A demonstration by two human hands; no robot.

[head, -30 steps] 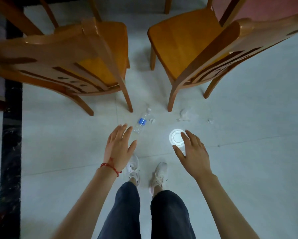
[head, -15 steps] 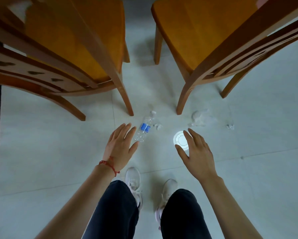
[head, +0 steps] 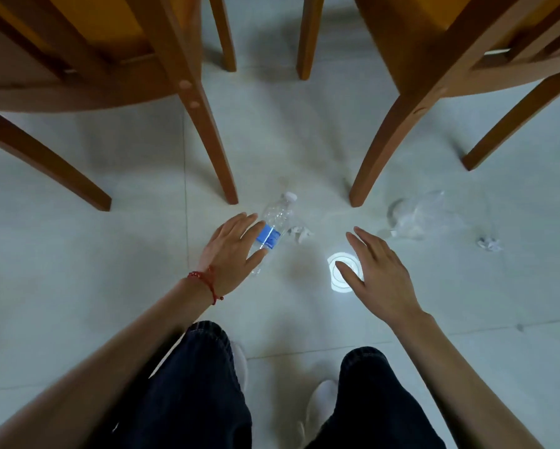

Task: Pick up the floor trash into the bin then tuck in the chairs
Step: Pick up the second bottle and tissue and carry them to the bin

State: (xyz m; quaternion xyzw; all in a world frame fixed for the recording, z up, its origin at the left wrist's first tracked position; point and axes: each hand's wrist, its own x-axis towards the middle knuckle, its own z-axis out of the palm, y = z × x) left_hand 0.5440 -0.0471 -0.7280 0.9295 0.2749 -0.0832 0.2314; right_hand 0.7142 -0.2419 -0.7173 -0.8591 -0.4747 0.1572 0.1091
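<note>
A clear plastic bottle [head: 277, 218] with a blue label and white cap lies on the pale tiled floor. My left hand [head: 231, 251] hovers open over its lower half, fingers spread. A white round lid or cup [head: 342, 273] sits on the floor to the right, and my right hand [head: 374, 270] is spread open above it, thumb over its face. A small crumpled paper scrap [head: 299, 234] lies beside the bottle. Clear crumpled plastic [head: 416, 215] and another paper scrap [head: 489, 244] lie further right. No bin is in view.
Two wooden chairs stand ahead, the left chair [head: 188, 102] and the right chair [head: 398, 124], their rear legs flanking the trash. My legs in dark trousers and my white shoes [head: 320, 403] are at the bottom of the view.
I have crouched lower and closer to the floor. Both hands moved forward and down: the left now over the bottle, the right now over the white lid.
</note>
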